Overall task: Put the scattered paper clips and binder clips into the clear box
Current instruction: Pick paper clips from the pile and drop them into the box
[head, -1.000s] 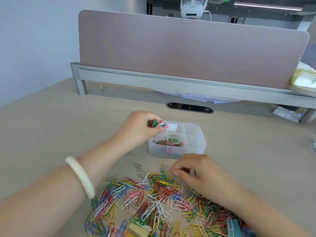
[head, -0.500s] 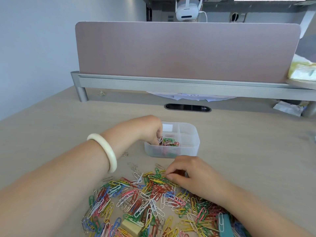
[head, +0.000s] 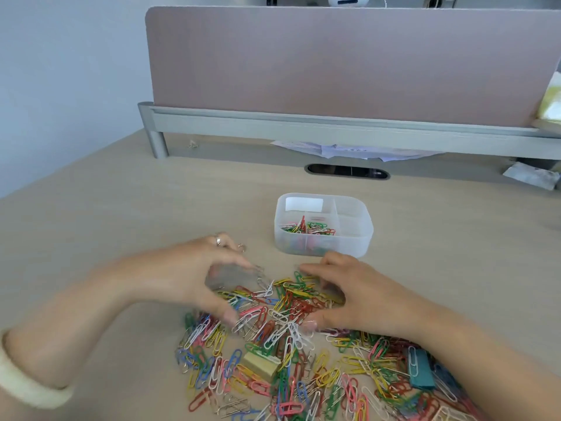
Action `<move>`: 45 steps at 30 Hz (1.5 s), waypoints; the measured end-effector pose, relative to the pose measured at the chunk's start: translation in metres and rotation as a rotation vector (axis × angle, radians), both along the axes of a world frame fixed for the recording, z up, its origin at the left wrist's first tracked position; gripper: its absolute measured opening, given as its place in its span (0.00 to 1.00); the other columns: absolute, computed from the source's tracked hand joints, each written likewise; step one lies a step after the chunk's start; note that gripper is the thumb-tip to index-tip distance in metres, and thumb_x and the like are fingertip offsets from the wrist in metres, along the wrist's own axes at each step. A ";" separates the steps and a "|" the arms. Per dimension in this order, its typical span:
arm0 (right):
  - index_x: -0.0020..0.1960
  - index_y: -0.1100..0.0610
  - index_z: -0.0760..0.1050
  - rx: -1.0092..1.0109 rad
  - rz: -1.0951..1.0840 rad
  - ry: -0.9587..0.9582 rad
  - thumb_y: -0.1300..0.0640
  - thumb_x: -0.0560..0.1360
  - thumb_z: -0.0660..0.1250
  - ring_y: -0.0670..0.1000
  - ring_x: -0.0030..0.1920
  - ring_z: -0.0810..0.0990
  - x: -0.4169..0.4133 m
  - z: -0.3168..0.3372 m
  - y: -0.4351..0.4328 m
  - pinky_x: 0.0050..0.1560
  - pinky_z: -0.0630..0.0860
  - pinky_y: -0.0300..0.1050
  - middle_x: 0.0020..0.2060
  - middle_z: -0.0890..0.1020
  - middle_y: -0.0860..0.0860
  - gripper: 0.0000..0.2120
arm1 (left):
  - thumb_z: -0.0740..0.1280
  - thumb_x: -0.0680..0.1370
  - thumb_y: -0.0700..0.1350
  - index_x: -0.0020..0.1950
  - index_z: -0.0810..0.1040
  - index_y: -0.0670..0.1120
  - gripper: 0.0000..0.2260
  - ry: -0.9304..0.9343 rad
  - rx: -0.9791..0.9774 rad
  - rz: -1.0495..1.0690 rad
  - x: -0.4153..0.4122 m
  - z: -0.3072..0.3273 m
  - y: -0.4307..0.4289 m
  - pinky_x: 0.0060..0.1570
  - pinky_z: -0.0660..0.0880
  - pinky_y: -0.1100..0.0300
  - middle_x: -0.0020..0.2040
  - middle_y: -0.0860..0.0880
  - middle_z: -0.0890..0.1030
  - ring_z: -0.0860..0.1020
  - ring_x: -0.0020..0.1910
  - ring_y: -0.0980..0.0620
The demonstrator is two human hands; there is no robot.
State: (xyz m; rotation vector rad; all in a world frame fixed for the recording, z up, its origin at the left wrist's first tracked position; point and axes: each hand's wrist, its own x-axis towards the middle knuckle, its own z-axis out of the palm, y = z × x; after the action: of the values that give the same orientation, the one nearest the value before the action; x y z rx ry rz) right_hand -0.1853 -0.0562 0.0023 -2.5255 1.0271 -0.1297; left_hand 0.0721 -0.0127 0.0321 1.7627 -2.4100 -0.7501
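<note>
A clear box [head: 352,244] with dividers sits on the desk; several coloured paper clips lie in its near left compartment. A big heap of coloured paper clips [head: 288,354] spreads across the near desk, with a yellow binder clip [head: 261,364] and a teal binder clip [head: 420,372] among them. My left hand [head: 197,281] is blurred, curled over the heap's far left edge, fingers apart. My right hand [head: 352,293] cups the heap's far right edge, fingertips touching clips. Neither hand visibly holds a clip.
A pink partition on a grey rail [head: 334,123] closes off the far side of the desk. A cable slot [head: 347,171] lies behind the box. Papers [head: 355,150] stick out under the rail, and a wrapper [head: 531,176] lies at far right.
My left hand has left the box, where it dropped its clips, and come back down to the heap. My right hand has spread wider over the clips.
</note>
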 end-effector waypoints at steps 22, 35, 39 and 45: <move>0.57 0.45 0.74 -0.145 0.029 -0.092 0.44 0.71 0.67 0.41 0.44 0.71 0.028 -0.006 0.004 0.45 0.68 0.36 0.47 0.78 0.43 0.16 | 0.68 0.70 0.48 0.50 0.77 0.53 0.09 0.072 -0.338 -0.062 -0.032 -0.036 -0.007 0.42 0.67 0.60 0.38 0.59 0.68 0.68 0.39 0.60; 0.47 0.52 0.81 -0.076 0.002 -0.225 0.56 0.70 0.69 0.45 0.39 0.76 0.020 -0.005 -0.001 0.41 0.73 0.41 0.39 0.83 0.47 0.06 | 0.68 0.70 0.46 0.44 0.80 0.51 0.04 0.267 -0.390 -0.018 -0.028 -0.049 -0.012 0.41 0.68 0.64 0.38 0.60 0.74 0.73 0.41 0.59; 0.39 0.50 0.79 0.005 -0.057 -0.304 0.57 0.71 0.70 0.42 0.32 0.74 0.014 0.000 -0.005 0.33 0.68 0.33 0.30 0.78 0.40 0.03 | 0.65 0.69 0.51 0.44 0.79 0.52 0.08 0.316 -0.394 0.028 -0.028 -0.051 -0.011 0.43 0.70 0.64 0.40 0.62 0.75 0.74 0.43 0.59; 0.39 0.50 0.81 0.115 -0.164 -0.399 0.57 0.70 0.71 0.43 0.26 0.72 0.014 0.021 -0.016 0.31 0.70 0.38 0.26 0.78 0.48 0.03 | 0.70 0.70 0.46 0.44 0.80 0.51 0.04 0.367 -0.426 0.071 -0.027 -0.050 -0.012 0.45 0.72 0.58 0.43 0.57 0.78 0.76 0.42 0.57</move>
State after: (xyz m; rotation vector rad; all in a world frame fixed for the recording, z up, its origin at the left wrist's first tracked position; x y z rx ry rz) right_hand -0.1710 -0.0725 0.0234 -2.1876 1.0377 -0.5788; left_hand 0.0447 -0.0243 -0.0179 1.3962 -2.0611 -0.4561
